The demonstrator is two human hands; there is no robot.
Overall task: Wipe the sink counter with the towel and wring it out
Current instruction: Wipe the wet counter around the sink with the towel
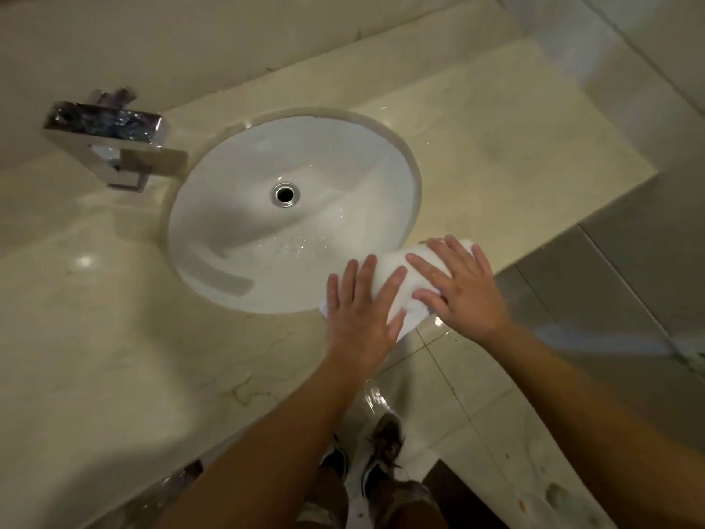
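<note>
the beige marble desk [95,318] carries a round white sink [236,223] with a chrome faucet [110,143] at its far left. the white towel [389,276] lies bunched on the desk's front edge, just right of the sink. both hands press it flat with spread fingers: left hand [358,311] on its near end, right hand [457,284] on its far end.

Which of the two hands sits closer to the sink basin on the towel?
The left hand: it presses the towel beside the basin's rim, while the right hand presses the end toward the counter's front edge.
</note>
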